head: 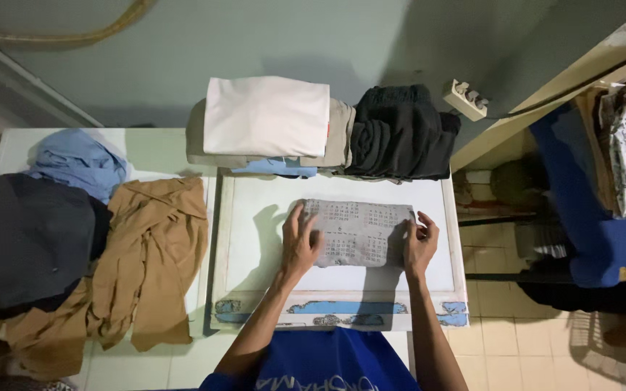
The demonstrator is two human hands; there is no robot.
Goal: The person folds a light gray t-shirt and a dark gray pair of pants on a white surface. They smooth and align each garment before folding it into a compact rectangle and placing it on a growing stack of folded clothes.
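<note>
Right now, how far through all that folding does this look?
Done: a folded stack with a white piece on top, and folded black clothes beside it, at the board's far edge. In hand: the left hand and right hand press a folded grey printed cloth. Left: loose tan, blue and dark garments heaped on the left.

Shirt: I see my blue top (327, 358), pale lettering across its chest.
Sleeves: none below the elbows; both forearms bare.
Wrists: no watch, no bands.
</note>
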